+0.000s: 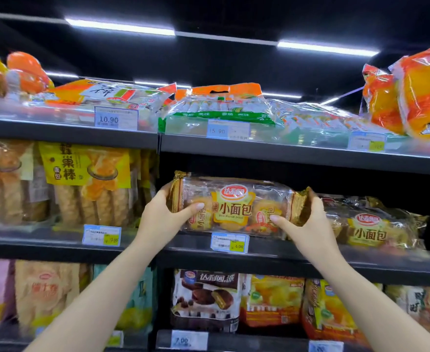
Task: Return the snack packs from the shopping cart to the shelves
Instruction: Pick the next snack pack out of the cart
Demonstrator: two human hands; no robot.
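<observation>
Bread pack [236,204] on middle shelf [285,257], left of matching pack [368,229].

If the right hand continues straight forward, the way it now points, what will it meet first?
The right hand grips the end of the bread pack and points into the middle shelf. Straight on, it would probably meet the matching pack lying just beside it first, though depth is unclear.

two small-bread packs [236,207], five price tags [116,118]
</observation>
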